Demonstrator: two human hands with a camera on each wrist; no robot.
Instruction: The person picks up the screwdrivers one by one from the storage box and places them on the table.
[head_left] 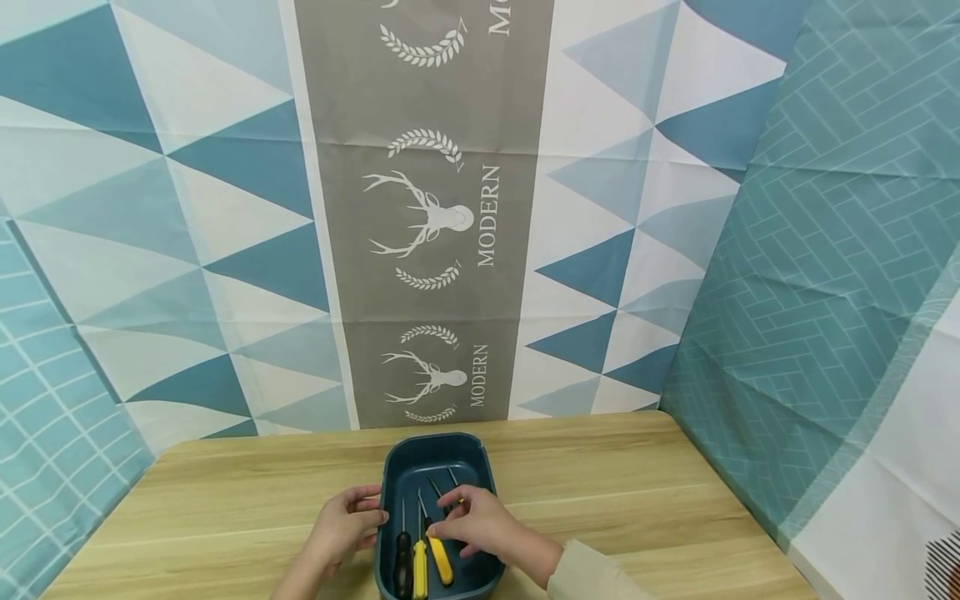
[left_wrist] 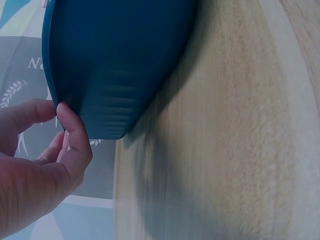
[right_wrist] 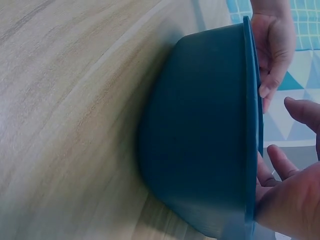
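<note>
A dark blue plastic bin (head_left: 437, 442) stands on the table with several hand tools in it. My left hand (head_left: 343, 529) is at its left side; in the left wrist view, the thumb and a finger pinch the rim (left_wrist: 51, 75). Over the bin's right part is my right hand (head_left: 480, 523), its thumb and fingers spread apart. Just below its thumb lies a yellow tool handle (head_left: 441, 562). To the left lie a yellow-handled screwdriver (head_left: 420, 571) and a black-handled screwdriver (head_left: 403, 568). Thin metal shafts (head_left: 433, 486) point toward the far end, partly hidden by the right hand.
The wood-grain table (head_left: 600, 492) reaches out on both sides of the bin. Behind it hangs a patterned cloth (head_left: 420, 292) with triangles and deer heads. A teal cloth (head_left: 810, 333) hangs at the right, and a blue checked one (head_left: 60, 417) at the left.
</note>
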